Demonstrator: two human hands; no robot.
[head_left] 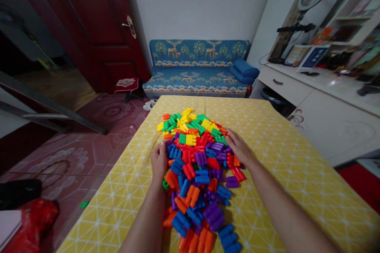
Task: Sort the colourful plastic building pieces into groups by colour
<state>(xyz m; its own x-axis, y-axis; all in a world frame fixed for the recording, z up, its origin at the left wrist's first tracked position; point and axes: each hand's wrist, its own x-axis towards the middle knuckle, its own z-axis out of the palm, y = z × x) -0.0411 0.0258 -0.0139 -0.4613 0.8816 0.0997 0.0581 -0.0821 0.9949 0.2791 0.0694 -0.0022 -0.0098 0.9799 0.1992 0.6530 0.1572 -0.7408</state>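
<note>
A long heap of plastic building blocks [200,159], in red, blue, purple, orange, green and yellow, spreads along the table. Each block looks like a row of rounded tubes joined side by side. Against the heap's left edge rests my left hand [159,160], next to blue blocks [174,152]; its fingers are partly hidden, and no block shows in it. My right hand [238,146] lies along the right edge with fingers stretched forward, beside purple blocks [218,147] and red ones [237,172]. Yellow and green blocks gather mostly at the far end, orange and blue ones nearer me.
A yellow patterned cloth [285,189] covers the table. Beyond its far edge stands a blue sofa [196,75]. A white cabinet [326,114] is on the right. On the floor at left lie a green piece [84,204] and a red bag [35,221].
</note>
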